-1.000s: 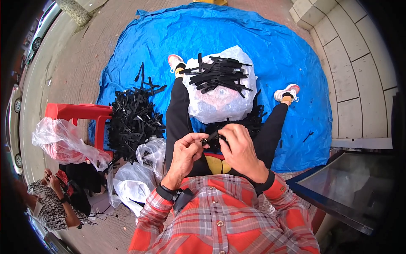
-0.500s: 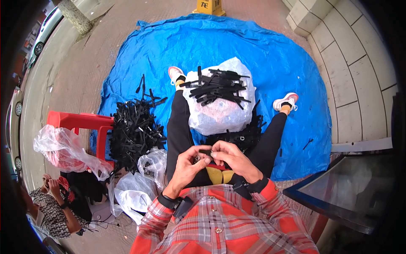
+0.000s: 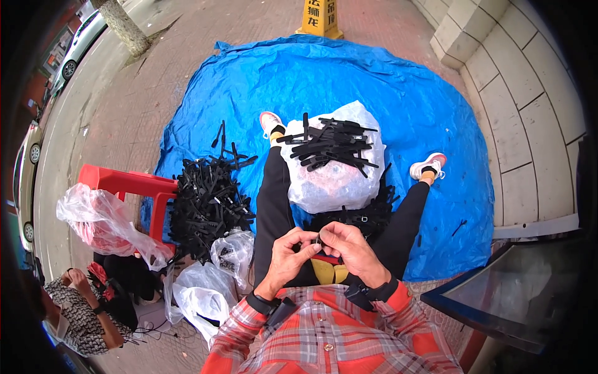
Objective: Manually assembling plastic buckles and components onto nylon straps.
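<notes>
At the far left edge another person [image 3: 81, 311] in a patterned top is half cut off by the dark rim, and I can't tell what their hand is doing. Beside them a crumpled clear plastic bag [image 3: 99, 221] drapes over my red stool [image 3: 134, 187], hiding most of it. Right of the stool lies a heap of black straps [image 3: 208, 199] on the blue tarp [image 3: 374, 81], with more clear bags [image 3: 205, 287] below it. My left hand [image 3: 288, 252] comes up from the plaid sleeve, wrist bent inward, fingers curled narrow and pinching a small black piece [image 3: 316, 240]; it is too small to make out its shape. My right hand [image 3: 349, 246] meets it fingertip to fingertip, thumb and forefinger closed on the same piece, just above my lap. Beyond my hands a white sack [image 3: 336, 177] topped with black strips [image 3: 330, 142] sits between my legs, covering my knees.
</notes>
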Available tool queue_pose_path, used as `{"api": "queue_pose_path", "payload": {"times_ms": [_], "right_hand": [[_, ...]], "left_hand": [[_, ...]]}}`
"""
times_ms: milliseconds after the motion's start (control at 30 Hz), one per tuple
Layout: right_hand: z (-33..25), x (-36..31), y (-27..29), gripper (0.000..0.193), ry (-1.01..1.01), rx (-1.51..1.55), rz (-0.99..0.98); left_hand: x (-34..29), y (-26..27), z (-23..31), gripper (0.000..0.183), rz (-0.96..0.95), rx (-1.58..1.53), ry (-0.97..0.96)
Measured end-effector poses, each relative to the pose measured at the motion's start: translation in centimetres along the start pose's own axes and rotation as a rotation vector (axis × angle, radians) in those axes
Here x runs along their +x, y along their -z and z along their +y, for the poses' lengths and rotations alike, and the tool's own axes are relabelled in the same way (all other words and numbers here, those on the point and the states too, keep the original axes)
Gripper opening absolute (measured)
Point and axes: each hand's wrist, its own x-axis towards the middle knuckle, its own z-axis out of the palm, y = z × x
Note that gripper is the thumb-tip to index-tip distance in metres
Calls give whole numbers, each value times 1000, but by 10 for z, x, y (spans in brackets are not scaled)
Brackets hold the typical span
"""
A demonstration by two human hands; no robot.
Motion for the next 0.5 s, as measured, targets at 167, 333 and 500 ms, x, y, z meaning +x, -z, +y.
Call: {"api": "queue_pose_path", "payload": {"times_ms": [167, 333, 500], "right_hand": [[-4, -2, 2, 19, 5, -8, 28], [-9, -5, 2, 18, 66, -18, 7], [-1, -1, -7, 18, 239, -347, -9]], "left_hand": [[-1, -5, -2, 19, 7, -81, -24], [1, -2, 0, 19, -25, -73, -19], [1, 0, -6, 14, -40, -36, -1]]}}
